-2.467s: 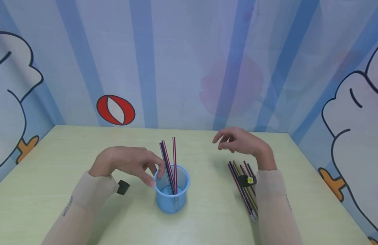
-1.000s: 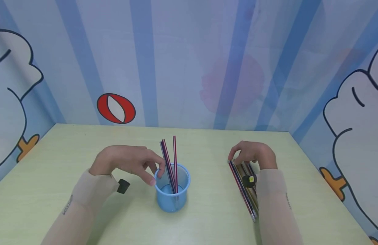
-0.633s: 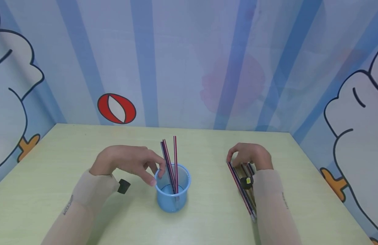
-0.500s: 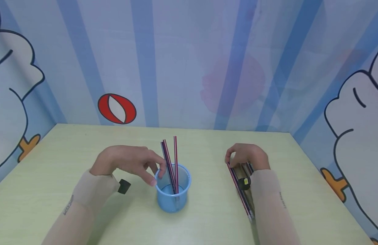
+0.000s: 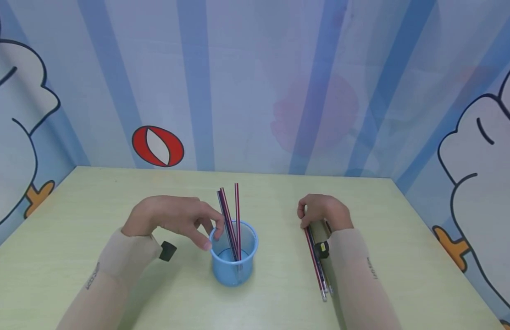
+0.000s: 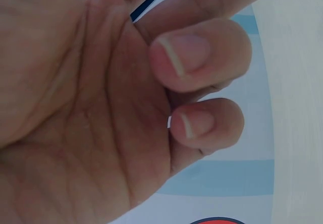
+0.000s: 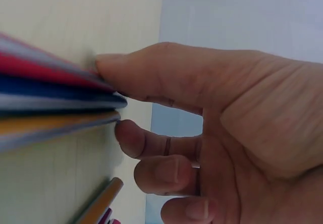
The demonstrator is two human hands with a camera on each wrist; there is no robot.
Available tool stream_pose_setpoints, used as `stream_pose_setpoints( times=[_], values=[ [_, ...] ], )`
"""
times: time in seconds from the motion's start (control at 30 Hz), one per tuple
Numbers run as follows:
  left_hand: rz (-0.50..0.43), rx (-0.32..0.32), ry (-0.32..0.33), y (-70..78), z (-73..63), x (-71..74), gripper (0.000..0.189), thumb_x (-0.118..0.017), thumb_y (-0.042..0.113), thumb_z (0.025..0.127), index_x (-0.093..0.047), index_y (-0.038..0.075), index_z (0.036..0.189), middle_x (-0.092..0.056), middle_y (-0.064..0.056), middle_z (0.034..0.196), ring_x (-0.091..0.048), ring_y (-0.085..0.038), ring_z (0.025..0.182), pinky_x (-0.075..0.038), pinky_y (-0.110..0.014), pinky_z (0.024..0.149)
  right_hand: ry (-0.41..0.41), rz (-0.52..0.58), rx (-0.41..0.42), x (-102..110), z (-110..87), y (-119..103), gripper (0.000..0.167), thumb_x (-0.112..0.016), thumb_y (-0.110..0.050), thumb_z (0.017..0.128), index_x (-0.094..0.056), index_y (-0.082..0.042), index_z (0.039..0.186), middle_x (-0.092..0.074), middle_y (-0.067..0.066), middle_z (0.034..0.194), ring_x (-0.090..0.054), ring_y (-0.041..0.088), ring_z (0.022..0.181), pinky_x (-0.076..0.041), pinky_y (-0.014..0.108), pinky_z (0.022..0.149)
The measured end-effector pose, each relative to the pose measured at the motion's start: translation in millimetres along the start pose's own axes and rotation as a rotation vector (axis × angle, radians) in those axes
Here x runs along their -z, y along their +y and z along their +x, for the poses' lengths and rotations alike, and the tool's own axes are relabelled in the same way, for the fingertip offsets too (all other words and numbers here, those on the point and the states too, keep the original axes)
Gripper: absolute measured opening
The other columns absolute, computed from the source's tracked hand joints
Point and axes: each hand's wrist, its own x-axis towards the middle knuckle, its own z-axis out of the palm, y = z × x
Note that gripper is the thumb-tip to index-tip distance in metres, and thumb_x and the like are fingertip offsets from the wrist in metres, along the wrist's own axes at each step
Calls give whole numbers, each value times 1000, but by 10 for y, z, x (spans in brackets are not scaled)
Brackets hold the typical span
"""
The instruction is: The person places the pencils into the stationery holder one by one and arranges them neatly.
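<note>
**Pencils run back toward you from your right hand**

Your right hand (image 5: 321, 211), the nearer one, pinches the far ends of a small bundle of slim red, blue and yellow striped pencils (image 5: 316, 266) on the pale yellow-green tabletop (image 5: 275, 256). From that hand the bundle reaches toward you, its long axis near-to-far, far ends slanting slightly left and the eraser ends (image 5: 324, 297) pointing your way. The round, light-blue, plastic-looking cup (image 5: 232, 275) stands upright to the bundle's left; your left hand (image 5: 176, 217) holds it at the rim. A few loose pencils (image 7: 103, 199) lie just beside your pinch
</note>
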Motion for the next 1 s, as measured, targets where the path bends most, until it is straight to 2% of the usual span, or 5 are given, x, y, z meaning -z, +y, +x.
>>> stream_pose_setpoints(
  times=[0.33, 0.57, 0.7, 1.0],
  values=[
    [11, -8, 2, -2, 2, 1, 15, -78, 23, 88, -65, 21, 96, -73, 2, 110, -54, -14, 66, -39, -33, 68, 42, -90, 27, -27, 60, -77, 15, -77, -11, 83, -64, -13, 90, -58, 6, 100, -52, 25, 85, -43, 38, 68],
    [11, 1, 1, 3, 0, 1, 15, -78, 22, 88, -66, 20, 97, -73, 2, 110, -58, -16, 72, -41, -35, 71, 79, -175, 33, -43, 43, -174, 11, -76, -8, 84, -67, -14, 88, -62, 5, 87, -56, 20, 68, -45, 34, 60],
    [11, 8, 2, 6, 1, 3, 15, -78, 22, 88, -66, 20, 97, -73, 2, 109, -59, -17, 74, -42, -35, 71, 95, -254, 79, -63, 63, -231, 9, -76, -10, 84, -69, -15, 85, -63, 1, 83, -54, 18, 69, -45, 33, 61],
    [0, 20, 0, 8, -2, -3, 16, -78, 23, 88, -66, 18, 98, -74, 2, 108, -56, -16, 71, -41, -35, 70, 89, -254, 97, -94, 92, -236, 9, -74, -7, 83, -69, -15, 83, -63, 0, 82, -52, 17, 68, -43, 34, 61]
  ],
)
